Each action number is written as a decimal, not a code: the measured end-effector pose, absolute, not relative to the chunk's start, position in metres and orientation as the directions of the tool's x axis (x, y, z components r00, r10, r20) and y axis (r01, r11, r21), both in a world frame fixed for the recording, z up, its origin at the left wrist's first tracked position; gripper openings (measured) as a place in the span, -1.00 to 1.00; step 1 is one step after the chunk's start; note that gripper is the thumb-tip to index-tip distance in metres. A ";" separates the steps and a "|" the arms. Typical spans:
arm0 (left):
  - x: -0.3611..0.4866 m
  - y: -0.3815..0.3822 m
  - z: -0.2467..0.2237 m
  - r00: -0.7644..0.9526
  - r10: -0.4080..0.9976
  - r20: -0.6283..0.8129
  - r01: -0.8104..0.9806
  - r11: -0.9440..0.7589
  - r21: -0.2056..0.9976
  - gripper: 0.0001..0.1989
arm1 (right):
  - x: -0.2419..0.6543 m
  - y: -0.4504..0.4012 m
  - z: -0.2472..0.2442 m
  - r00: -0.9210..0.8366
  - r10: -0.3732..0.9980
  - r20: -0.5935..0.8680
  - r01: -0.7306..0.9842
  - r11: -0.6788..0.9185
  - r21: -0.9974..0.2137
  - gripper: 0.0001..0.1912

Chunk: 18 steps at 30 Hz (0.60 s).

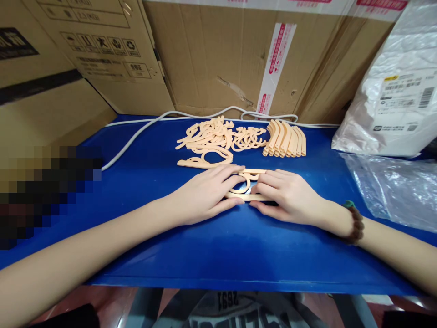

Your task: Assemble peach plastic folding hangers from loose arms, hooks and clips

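A beige plastic frame [254, 197] with straight bars and a ring inside lies on the blue table [218, 255]. My left hand [205, 193] grips its left end, fingers on the far bar and thumb at the near bar. Around the right end are the fingers of my right hand [288, 196], which hide that part. Just behind my left hand rests another beige piece [191, 162] with a loop. Farther back lie a tangled pile of beige pieces [211, 134], a cluster of small hooks [248, 138] and a row of curved beige arms [287, 139].
Cardboard boxes [211, 54] stand along the back and left. A white cable [136, 133] runs across the table before them. At the right are a white plastic package [392, 105] with a label and a clear plastic bag [392, 187]. The left edge is pixelated.
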State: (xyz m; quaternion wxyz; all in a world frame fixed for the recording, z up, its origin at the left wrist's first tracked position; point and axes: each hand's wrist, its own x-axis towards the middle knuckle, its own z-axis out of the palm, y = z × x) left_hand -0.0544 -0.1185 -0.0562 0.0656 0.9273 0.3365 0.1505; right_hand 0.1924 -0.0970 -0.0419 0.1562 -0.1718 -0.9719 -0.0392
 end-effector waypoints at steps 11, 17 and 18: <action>-0.054 -0.118 -0.055 0.743 0.630 0.226 0.598 -0.776 0.200 -0.56 | 0.194 -0.097 -0.042 -0.895 0.340 0.288 0.351 0.936 -0.015 -0.79; -0.050 -0.120 -0.052 0.685 0.668 0.291 0.616 -0.744 0.260 -0.66 | 0.193 -0.097 -0.041 -0.891 0.349 0.290 0.356 0.934 -0.030 -0.78; -0.050 -0.121 -0.049 0.649 0.688 0.324 0.625 -0.725 0.288 -0.69 | 0.193 -0.097 -0.041 -0.891 0.348 0.291 0.354 0.935 -0.033 -0.77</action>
